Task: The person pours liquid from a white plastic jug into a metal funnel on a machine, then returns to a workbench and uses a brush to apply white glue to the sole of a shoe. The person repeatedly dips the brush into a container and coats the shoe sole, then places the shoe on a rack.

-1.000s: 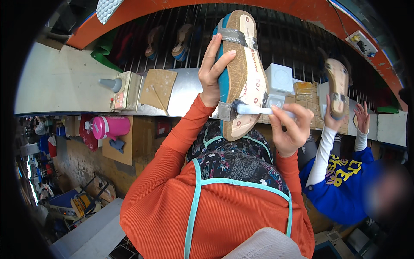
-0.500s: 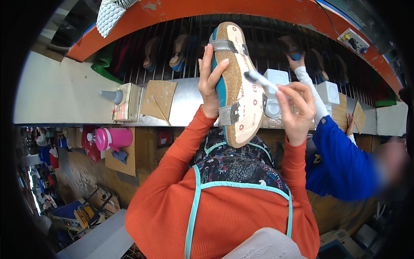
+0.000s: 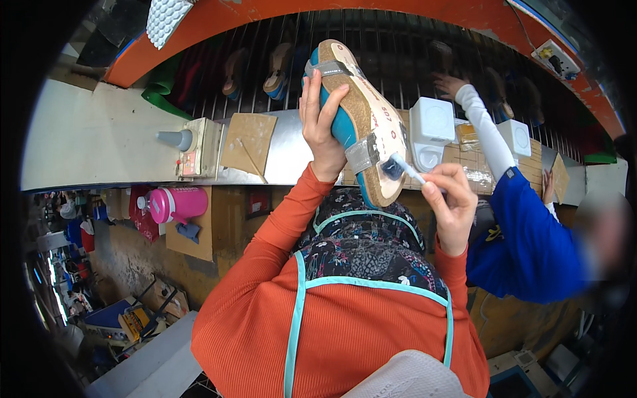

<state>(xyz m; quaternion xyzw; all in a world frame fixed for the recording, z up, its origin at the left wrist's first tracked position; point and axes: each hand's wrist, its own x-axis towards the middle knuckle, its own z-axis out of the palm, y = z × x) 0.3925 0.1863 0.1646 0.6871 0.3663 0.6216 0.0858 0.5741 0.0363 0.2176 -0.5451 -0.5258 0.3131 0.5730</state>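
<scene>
My left hand (image 3: 324, 129) grips a sandal bottom (image 3: 361, 106) tilted up in front of me, its pale printed underside and cork edge facing me. Grey straps wrap over the edge near both ends, and a blue last (image 3: 343, 126) shows along its left side. Between the fingertips of my right hand (image 3: 451, 205) is a small brush (image 3: 410, 172) with a white handle. Its dark bristles touch the lower, near end of the underside, just below the lower strap.
Several similar sandals (image 3: 277, 69) lie on the barred rack behind. Along the bench are a cardboard piece (image 3: 249, 142) with a thin stick, white containers (image 3: 432, 123) and a grey cone-topped box (image 3: 199, 149). At right, a co-worker in a blue sleeve (image 3: 531, 245) reaches over the rack.
The brush has moved down from the middle of the underside to its lower end. The sandal has tilted and shifted slightly left. The co-worker's hand no longer holds a sandal.
</scene>
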